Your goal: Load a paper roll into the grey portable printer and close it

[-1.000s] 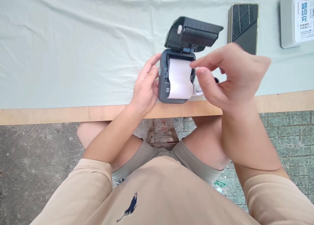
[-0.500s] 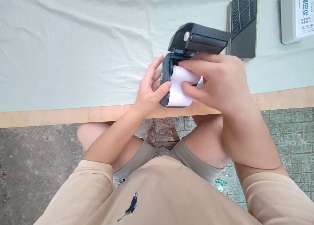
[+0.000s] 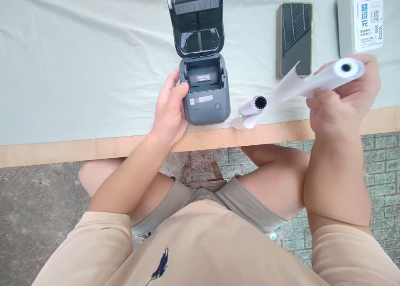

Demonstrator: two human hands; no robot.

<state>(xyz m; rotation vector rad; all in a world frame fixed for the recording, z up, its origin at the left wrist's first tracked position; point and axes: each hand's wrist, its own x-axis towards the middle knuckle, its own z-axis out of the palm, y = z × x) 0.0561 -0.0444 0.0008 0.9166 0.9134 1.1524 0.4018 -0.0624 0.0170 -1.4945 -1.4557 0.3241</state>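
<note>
A small dark grey printer (image 3: pixel 204 98) sits near the table's front edge with its lid (image 3: pixel 196 21) tipped back; the paper bay shows no roll inside. My left hand (image 3: pixel 170 109) grips the printer's left side, thumb on its top edge. My right hand (image 3: pixel 342 100) is raised at the right, closed on a white paper roll (image 3: pixel 325 80) whose loose end trails to the left. A second, smaller paper roll (image 3: pixel 253 108) lies on the cloth just right of the printer.
A pale green cloth (image 3: pixel 78 69) covers the wooden table (image 3: pixel 78 146). A dark phone (image 3: pixel 295 38) lies at the back right, and a grey box with a printed label (image 3: pixel 361 19) stands beside it. My knees are under the table edge.
My right hand has lifted the paper roll out of the printer and carried it up to the right. The printer's bay now shows no paper, and the second roll is uncovered.
</note>
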